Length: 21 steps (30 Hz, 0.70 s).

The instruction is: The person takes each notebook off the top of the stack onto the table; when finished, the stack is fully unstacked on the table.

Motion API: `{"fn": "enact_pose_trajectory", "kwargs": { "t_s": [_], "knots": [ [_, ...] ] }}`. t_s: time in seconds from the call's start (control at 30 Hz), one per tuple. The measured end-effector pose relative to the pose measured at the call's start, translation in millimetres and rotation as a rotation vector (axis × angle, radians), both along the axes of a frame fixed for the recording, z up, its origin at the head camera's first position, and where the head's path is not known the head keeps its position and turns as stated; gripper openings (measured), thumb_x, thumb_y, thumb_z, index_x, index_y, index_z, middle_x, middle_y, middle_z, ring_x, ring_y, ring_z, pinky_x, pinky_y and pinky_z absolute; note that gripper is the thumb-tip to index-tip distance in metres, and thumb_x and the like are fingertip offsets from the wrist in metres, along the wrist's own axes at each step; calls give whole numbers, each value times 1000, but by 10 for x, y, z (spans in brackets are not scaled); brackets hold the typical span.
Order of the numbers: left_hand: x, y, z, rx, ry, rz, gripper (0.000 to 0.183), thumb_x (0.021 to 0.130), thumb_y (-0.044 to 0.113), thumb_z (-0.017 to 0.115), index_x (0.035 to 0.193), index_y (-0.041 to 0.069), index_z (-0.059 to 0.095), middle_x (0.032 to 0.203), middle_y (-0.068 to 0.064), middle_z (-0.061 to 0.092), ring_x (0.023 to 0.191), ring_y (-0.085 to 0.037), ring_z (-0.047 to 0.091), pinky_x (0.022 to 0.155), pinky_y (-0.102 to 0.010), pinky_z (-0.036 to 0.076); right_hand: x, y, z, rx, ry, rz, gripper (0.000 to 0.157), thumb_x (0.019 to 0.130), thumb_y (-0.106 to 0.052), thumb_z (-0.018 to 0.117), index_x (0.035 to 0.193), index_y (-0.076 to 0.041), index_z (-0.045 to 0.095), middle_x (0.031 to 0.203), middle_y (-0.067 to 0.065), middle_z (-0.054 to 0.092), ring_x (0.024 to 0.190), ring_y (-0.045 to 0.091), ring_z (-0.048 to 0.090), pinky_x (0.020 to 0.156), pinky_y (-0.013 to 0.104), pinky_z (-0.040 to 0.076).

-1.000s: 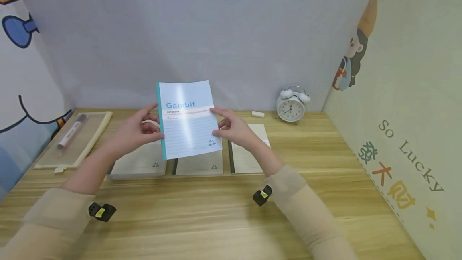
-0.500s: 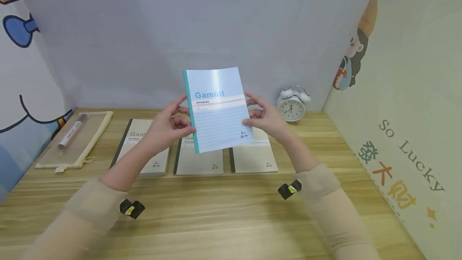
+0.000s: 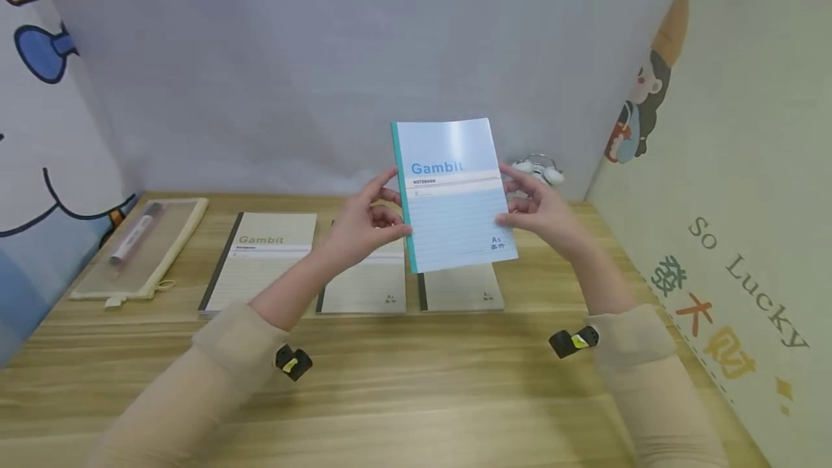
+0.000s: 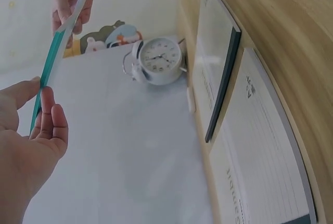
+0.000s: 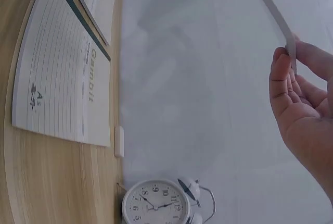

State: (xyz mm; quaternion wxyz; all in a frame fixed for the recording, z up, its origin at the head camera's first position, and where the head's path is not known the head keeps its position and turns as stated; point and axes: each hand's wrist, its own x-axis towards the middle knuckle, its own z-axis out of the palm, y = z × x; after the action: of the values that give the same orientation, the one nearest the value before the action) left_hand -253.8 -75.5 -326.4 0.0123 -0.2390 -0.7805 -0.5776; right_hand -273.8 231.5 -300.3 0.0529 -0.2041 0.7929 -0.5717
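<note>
Both hands hold up a blue notebook (image 3: 455,201) with a teal spine, its "Gambit" cover toward the head camera. The left hand (image 3: 364,226) pinches the spine edge between thumb and fingers, as the left wrist view also shows with the hand (image 4: 34,140). On the opposite edge, the right hand (image 3: 542,211) pinches with thumb and fingers. Below lie pale notebooks with dark spines in a row: a left one (image 3: 260,269), a middle one (image 3: 367,284) partly behind the left hand, and a right one (image 3: 461,289) partly covered by the blue notebook.
At the far left of the wooden table (image 3: 416,388) lies a mesh pouch (image 3: 175,244) with a marker (image 3: 136,233) in it. A white alarm clock (image 5: 156,203) stands at the back right, mostly hidden in the head view. Beside it is an eraser-like white block (image 5: 119,141).
Both hands have carried the blue notebook to the right and slightly up, from above the left and middle notebooks to above the right one. It now covers most of the clock.
</note>
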Motion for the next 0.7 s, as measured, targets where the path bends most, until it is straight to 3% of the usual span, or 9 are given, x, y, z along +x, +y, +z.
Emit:
{"fn": "enact_pose_trajectory", "kwargs": {
  "t_s": [0.2, 0.37, 0.7],
  "knots": [
    [-40, 270, -35, 45, -20, -30, 88, 82, 6, 72, 151, 21, 20, 113, -6, 53, 80, -16, 61, 77, -26, 51, 26, 295, -2, 47, 43, 8, 78, 84, -2, 69, 149, -16, 29, 121, 8, 47, 88, 13, 61, 77, 21, 53],
    [-93, 493, -72, 62, -12, -54, 87, 83, 6, 72, 151, 20, 20, 112, -5, 54, 80, -14, 61, 77, -26, 51, 43, 511, 8, 26, 65, 24, 76, 85, 3, 65, 149, -11, 28, 119, 8, 47, 87, 11, 62, 76, 22, 54],
    [-155, 944, -199, -83, 56, -29, 86, 82, 16, 74, 150, 16, 23, 113, 0, 57, 94, -11, 58, 81, -29, 45, 166, 958, -83, 102, 32, -65, 73, 88, -1, 64, 150, -16, 28, 116, 3, 50, 89, 10, 64, 72, 23, 54]
  ]
}}
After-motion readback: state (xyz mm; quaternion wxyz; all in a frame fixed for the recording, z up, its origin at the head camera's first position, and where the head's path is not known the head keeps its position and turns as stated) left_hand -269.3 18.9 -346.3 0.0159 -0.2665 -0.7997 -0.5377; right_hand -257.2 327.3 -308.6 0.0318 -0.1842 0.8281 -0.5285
